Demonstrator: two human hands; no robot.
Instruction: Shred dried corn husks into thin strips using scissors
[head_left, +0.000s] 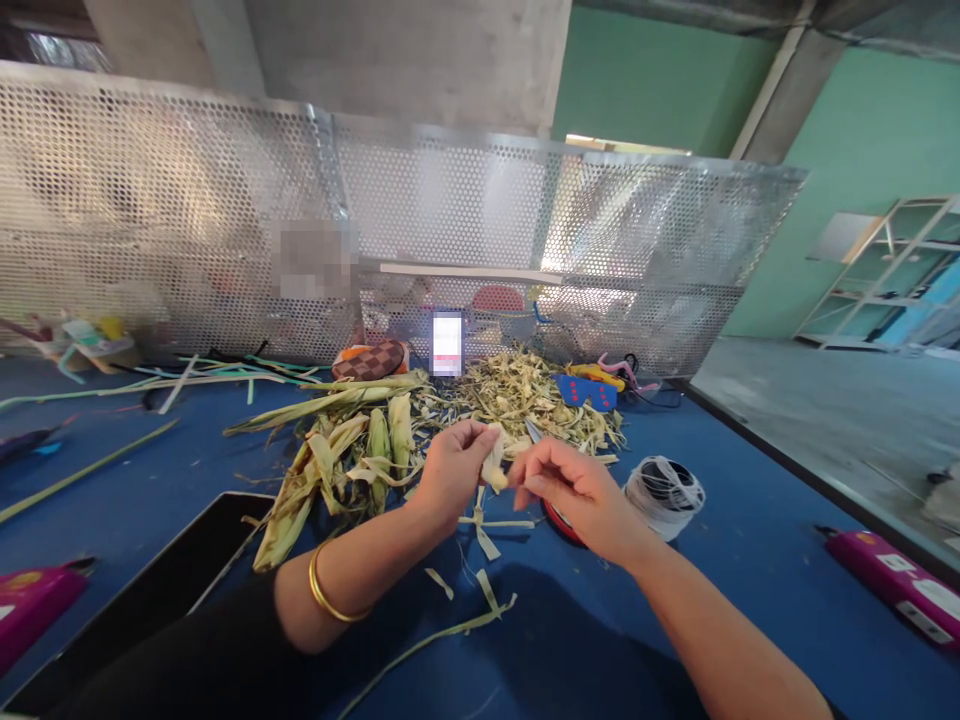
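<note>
My left hand (454, 465) pinches a small pale piece of corn husk (495, 465) between thumb and fingers, above the middle of the table. Close to the husk's right side is my right hand (562, 485), fingers curled and thumb against them; anything in that pinch is too small or hidden to make out. Partly hidden behind the right hand are scissors with a red handle (562, 522); a blade tip shows above the knuckles. Below the hands lies a cross-shaped piece of knotted husk strips (482, 522).
Husk leaves (379, 440) and a heap of shredded husk (525, 390) lie beyond the hands. A spool of white string (665, 495) stands at right. A black tray (217, 535) is at left, with magenta tools (892, 575) at the edges. A perforated metal screen (450, 200) backs the blue table.
</note>
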